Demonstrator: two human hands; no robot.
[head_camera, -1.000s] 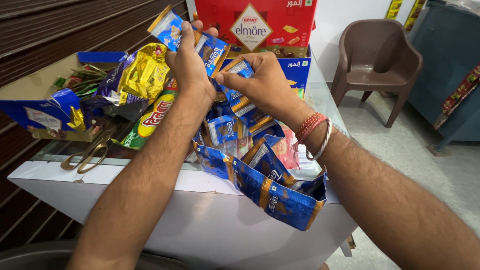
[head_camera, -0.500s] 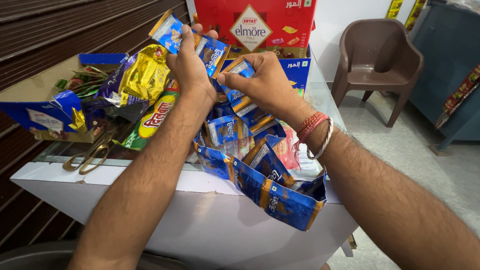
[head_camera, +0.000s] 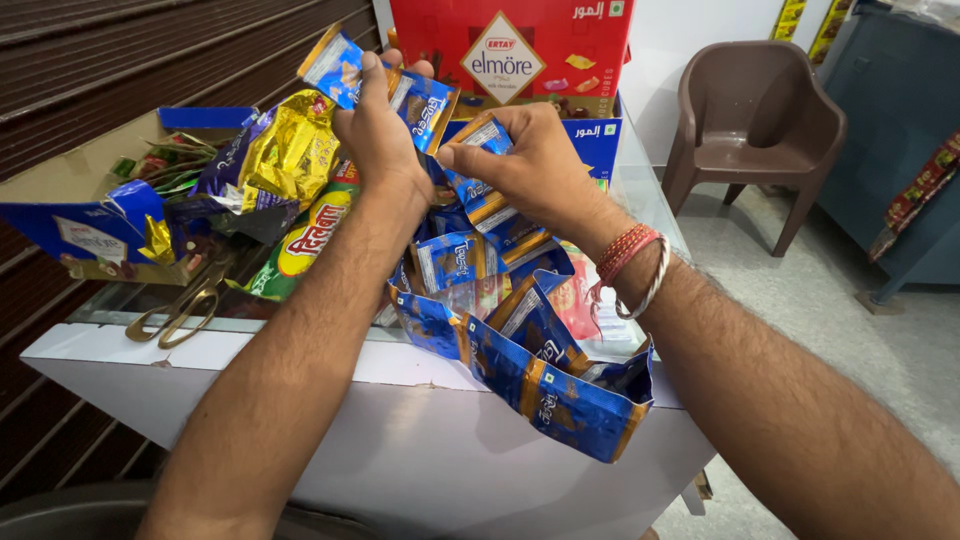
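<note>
Over the white counter (head_camera: 420, 400) we hold both hands above a heap of blue and gold snack packets (head_camera: 510, 330). Our left hand (head_camera: 380, 130) is closed around a fan of these packets (head_camera: 340, 65), whose ends stick out to the left and right of the fingers; how many it grips we cannot tell, since the hand hides the middle of them. Our right hand (head_camera: 535, 165), just beside the left, pinches one more blue packet (head_camera: 478, 150) between thumb and fingers, with the thumb tip pressed on its upper end. A red thread and a metal bangle (head_camera: 640, 270) circle the right wrist. A strip of joined packets (head_camera: 560, 390) hangs over the near edge of the counter. To the left lie a gold foil pouch (head_camera: 295, 150), a green and yellow pouch (head_camera: 300, 245), an open blue carton (head_camera: 90, 215) and a pair of scissors (head_camera: 185, 305). At the far side stands a red box (head_camera: 510, 50), and a brown plastic chair (head_camera: 755, 130) sits on the floor to the right.
</note>
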